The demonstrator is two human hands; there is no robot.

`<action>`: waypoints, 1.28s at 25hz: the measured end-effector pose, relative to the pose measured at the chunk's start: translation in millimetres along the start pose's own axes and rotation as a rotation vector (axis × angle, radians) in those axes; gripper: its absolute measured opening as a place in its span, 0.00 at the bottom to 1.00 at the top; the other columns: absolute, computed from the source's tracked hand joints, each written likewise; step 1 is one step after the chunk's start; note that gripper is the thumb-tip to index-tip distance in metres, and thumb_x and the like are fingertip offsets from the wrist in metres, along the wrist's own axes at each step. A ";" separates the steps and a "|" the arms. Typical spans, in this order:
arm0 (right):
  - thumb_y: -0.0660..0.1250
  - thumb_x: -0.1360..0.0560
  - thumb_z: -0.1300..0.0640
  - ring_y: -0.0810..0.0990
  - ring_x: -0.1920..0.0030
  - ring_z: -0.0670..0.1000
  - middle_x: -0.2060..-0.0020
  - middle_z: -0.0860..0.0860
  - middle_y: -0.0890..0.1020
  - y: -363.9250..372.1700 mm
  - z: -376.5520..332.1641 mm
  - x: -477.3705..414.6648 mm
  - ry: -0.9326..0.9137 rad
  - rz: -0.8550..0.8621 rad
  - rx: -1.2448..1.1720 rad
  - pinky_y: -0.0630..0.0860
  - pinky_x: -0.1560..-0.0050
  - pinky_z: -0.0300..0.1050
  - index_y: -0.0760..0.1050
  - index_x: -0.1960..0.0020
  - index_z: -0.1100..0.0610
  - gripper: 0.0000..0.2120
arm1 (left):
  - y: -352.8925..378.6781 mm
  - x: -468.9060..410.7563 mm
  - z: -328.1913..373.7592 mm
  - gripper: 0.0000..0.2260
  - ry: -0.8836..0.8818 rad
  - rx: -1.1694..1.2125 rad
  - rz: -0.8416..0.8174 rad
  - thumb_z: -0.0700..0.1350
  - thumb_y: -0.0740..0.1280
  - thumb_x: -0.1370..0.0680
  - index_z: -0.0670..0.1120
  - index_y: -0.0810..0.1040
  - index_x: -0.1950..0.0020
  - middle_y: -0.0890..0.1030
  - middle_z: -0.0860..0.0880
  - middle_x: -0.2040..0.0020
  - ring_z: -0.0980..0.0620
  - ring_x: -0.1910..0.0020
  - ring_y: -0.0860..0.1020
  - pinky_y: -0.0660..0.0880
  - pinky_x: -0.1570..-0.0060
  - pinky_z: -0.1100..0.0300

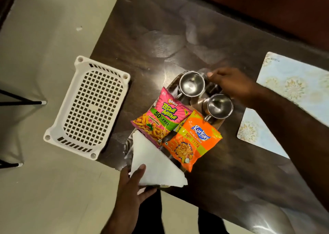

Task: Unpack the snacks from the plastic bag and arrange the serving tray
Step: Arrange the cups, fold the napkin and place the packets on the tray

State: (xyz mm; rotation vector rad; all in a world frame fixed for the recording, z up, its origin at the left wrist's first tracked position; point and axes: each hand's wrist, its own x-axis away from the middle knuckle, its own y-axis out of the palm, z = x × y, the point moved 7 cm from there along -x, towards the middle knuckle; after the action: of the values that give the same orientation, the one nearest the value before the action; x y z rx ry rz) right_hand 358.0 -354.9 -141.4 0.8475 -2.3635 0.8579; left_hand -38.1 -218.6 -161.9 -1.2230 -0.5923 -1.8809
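Observation:
A steel serving tray (195, 101) lies on the dark table. On it rest a pink Bingo snack packet (160, 118), an orange Kurkure packet (191, 141), two steel cups (191, 84) (219, 106) and a folded white napkin (153, 164). My left hand (131, 185) grips the tray's near end, thumb pressed on the napkin. My right hand (231, 85) holds the tray's far edge beside the farther cup. Much of the tray is hidden under these items.
A white perforated plastic basket (89, 107) overhangs the table's left edge. Two pale blue patterned mats (293, 84) (256, 132) lie at the right. Black stand legs (23, 102) rest on the light floor at left.

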 end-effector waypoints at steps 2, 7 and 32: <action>0.65 0.18 0.49 0.82 0.70 0.39 0.69 0.43 0.85 -18.2 19.1 24.0 0.032 0.033 -0.073 0.75 0.71 0.35 0.82 0.55 0.51 0.11 | -1.3 3.0 13.2 0.16 0.048 -0.083 -0.016 0.47 0.71 0.24 0.57 0.77 0.37 0.81 0.47 0.37 0.41 0.39 0.80 0.83 0.51 0.38; 0.66 0.19 0.46 0.83 0.62 0.46 0.60 0.48 0.86 -63.3 80.7 81.4 0.158 0.117 -0.251 0.79 0.61 0.47 0.82 0.49 0.51 0.10 | 21.9 10.5 45.6 0.14 0.168 -0.249 -0.079 0.48 0.70 0.22 0.56 0.78 0.37 0.82 0.49 0.39 0.40 0.44 0.81 0.84 0.56 0.42; 0.65 0.20 0.51 0.85 0.64 0.48 0.67 0.46 0.86 -299.8 374.1 209.4 0.434 0.495 -0.785 0.83 0.64 0.48 0.82 0.48 0.53 0.09 | 438.5 3.4 20.8 0.20 0.338 -0.856 -0.379 0.54 0.71 0.22 0.55 0.75 0.31 0.81 0.45 0.37 0.37 0.42 0.81 0.83 0.58 0.42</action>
State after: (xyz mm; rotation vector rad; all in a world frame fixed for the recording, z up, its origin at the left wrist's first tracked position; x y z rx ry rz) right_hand 335.9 -877.5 -152.3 -0.2255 -2.2296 0.1757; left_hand 331.5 -455.3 -166.7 -1.2922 0.2314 -2.7323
